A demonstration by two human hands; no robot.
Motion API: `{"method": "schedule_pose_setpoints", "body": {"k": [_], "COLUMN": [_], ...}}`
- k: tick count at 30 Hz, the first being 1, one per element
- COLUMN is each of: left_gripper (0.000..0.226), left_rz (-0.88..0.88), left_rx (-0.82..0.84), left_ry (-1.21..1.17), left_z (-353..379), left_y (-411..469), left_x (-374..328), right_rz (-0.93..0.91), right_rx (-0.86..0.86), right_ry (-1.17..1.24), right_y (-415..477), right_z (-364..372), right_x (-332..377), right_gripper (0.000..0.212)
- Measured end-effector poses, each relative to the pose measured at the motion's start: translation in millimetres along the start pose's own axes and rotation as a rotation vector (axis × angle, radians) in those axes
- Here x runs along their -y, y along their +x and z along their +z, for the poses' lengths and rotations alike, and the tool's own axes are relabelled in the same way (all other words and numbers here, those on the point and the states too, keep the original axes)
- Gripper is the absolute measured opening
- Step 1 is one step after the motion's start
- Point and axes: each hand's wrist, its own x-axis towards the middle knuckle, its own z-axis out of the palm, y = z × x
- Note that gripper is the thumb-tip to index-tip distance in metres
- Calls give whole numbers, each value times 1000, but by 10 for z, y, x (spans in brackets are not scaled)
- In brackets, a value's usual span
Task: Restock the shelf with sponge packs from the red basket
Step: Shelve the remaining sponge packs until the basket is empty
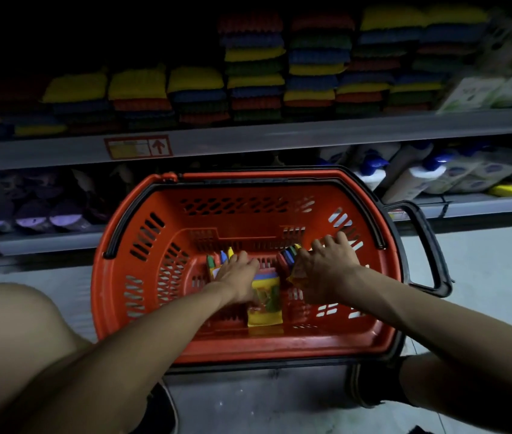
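The red basket (142, 245) stands on the floor in front of the shelf (248, 142). Both my hands reach down into it. My left hand (237, 274) grips a sponge pack (218, 260) at the bottom left, its coloured sponges sticking up past my fingers. My right hand (326, 264) grips a second sponge pack (289, 256) at the bottom right. A third pack (265, 303) with a yellow wrapper lies flat on the basket floor between my hands. Stacks of coloured sponge packs (254, 67) fill the upper shelf.
White bottles with blue caps (411, 173) stand on the lower shelf to the right, purple pouches (34, 211) to the left. The basket's black handle (430, 249) sticks out right. My knees (13, 321) frame the basket on the grey floor.
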Motion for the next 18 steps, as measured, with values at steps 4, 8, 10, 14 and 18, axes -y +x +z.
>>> {"method": "schedule_pose_setpoints", "body": {"k": [4,8,10,14,18], "left_gripper": [80,71,71,89,74], "left_rz": [-25,-41,-55,-58,-100], "left_rx": [29,-57,-79,-98,-172], "left_ry": [-172,-292,-386,-503,-583], "left_z": [24,-44,-133,-395,-746], "left_y": [-81,-166,-195,-315,-516], "left_x": [-53,-110,-92,-52,65], "right_rz": [-2,-4,16,67,146], "right_rx": [60,7,-52,-153,-236], "right_ry": [0,-14,5,88,266], "right_y": [27,33,8,-34,-69], "right_z": [24,114,137,83,-122], "right_x": [-49,-82,-77,-60,-64], "right_gripper": [84,87,82,76,81]}}
